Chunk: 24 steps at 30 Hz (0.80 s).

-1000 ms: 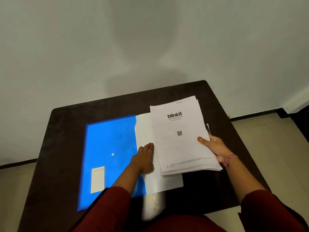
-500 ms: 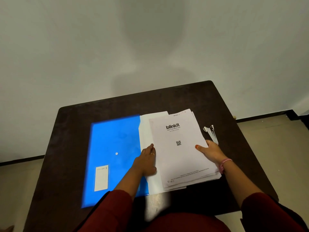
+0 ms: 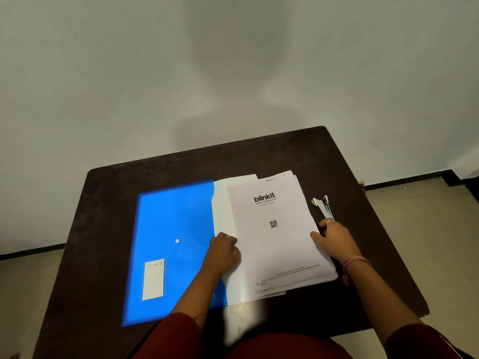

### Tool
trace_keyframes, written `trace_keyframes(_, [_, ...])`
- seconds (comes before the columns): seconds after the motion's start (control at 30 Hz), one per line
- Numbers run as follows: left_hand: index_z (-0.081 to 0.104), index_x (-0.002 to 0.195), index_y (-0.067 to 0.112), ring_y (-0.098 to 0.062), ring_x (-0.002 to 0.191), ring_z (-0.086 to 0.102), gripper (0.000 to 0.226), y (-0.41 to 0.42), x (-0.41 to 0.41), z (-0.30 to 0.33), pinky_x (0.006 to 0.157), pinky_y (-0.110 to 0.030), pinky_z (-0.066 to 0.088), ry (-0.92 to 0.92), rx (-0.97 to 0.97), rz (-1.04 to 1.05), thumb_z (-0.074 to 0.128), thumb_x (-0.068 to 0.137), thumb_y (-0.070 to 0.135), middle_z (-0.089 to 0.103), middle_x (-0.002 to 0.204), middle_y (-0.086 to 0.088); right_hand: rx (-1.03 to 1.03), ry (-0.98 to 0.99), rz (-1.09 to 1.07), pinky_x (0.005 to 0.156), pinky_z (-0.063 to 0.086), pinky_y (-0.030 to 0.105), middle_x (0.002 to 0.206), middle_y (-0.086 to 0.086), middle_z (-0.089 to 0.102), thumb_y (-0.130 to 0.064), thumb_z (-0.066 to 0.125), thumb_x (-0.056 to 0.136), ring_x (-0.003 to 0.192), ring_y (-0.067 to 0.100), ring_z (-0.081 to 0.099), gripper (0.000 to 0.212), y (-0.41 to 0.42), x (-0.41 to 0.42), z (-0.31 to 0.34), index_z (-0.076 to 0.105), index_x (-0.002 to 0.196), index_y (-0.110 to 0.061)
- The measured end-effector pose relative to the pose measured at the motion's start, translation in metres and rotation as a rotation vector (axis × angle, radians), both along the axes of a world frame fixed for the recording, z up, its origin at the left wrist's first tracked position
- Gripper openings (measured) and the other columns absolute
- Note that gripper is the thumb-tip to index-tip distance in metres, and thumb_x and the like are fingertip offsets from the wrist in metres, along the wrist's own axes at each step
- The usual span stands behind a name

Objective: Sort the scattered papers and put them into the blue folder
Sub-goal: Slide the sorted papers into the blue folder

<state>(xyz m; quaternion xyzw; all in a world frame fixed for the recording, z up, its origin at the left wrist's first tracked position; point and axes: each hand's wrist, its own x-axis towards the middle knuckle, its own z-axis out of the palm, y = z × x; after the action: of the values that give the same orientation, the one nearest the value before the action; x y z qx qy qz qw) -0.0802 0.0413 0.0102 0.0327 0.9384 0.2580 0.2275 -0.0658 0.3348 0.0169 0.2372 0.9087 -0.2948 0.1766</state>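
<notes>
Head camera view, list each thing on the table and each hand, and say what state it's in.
blue folder: lying flat, flap open.
paper stack: squared up, lying on the folder's open flap.
left hand: fingers curled at the stack's left edge.
right hand: gripping the stack's right edge.
folded paper strips: loose on the table.

There is only one view, so no part of the scene is shared with another. The camera sits on the person's head and looks forward and down. It is close above the dark brown wooden table [image 3: 108, 229], which fills the lower half of the picture. The plain pale wall [image 3: 233, 73] behind the table fills the top half. Both arms in dark red sleeves [image 3: 171, 335] reach in from the bottom edge, so the camera faces away from the body. The wide lens bends the table's edges a little.
</notes>
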Motion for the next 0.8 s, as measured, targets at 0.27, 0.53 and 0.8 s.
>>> trace_keyframes(0.27, [0.054, 0.122, 0.002, -0.016, 0.096, 0.053, 0.032, 0.013, -0.023, 0.004, 0.085, -0.023, 0.040, -0.069, 0.408, 0.549, 0.054, 0.090, 0.004, 0.059, 0.104, -0.003, -0.051, 0.261, 0.061, 0.101, 0.042, 0.033, 0.131, 0.011, 0.051, -0.020, 0.063, 0.088, 0.117, 0.024, 0.052, 0.045, -0.018, -0.015, 0.000, 0.051, 0.130, -0.009])
trace_keyframes(0.53, [0.049, 0.130, 0.009, -0.019, 0.109, 0.052, 0.039, 0.039, -0.055, 0.016, 0.094, -0.027, 0.042, -0.042, 0.517, 0.682, 0.055, 0.091, 0.009, 0.056, 0.118, -0.002, 0.046, 0.151, 0.146, 0.105, 0.037, 0.038, 0.143, 0.008, 0.040, -0.036, 0.070, 0.083, 0.131, 0.027, 0.038, 0.068, -0.027, -0.036, -0.001, 0.039, 0.140, -0.013])
trace_keyframes(0.8, [0.050, 0.130, 0.012, -0.017, 0.095, 0.054, 0.045, 0.043, -0.073, 0.014, 0.083, -0.026, 0.045, 0.031, 0.510, 0.725, 0.064, 0.090, 0.028, 0.057, 0.103, -0.004, 0.075, 0.191, 0.104, 0.100, 0.041, 0.034, 0.139, 0.008, 0.045, -0.031, 0.074, 0.081, 0.125, 0.026, 0.043, 0.063, -0.032, -0.034, -0.008, 0.047, 0.134, -0.012])
